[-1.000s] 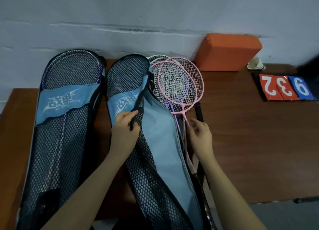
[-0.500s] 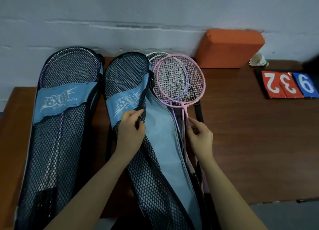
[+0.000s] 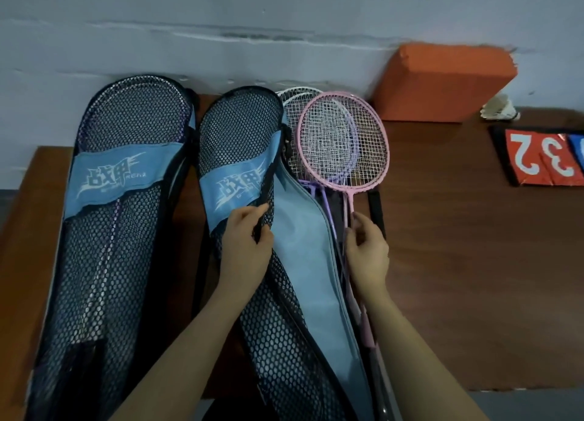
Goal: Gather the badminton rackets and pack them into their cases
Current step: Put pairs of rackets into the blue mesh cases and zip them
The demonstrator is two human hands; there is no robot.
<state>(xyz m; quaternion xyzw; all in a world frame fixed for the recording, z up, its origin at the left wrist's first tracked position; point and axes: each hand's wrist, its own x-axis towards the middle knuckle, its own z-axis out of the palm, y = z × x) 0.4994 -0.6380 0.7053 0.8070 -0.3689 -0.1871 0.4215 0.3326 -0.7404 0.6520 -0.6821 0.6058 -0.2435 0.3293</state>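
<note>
On the brown desk point(image 3: 474, 278), the left hand point(image 3: 245, 243) pinches the open mesh case point(image 3: 284, 294) flap; the right hand's point(image 3: 368, 250) grip closes on the pink racket point(image 3: 343, 142) shaft, its head shifted right. Orange block point(image 3: 442, 82) touches the far wall point(image 3: 284, 25).

Pink racket point(image 3: 343, 144): slid right, head now covering the lilac and white heads;
Right hand point(image 3: 366, 251): pinch moved higher up the pink shaft
</note>
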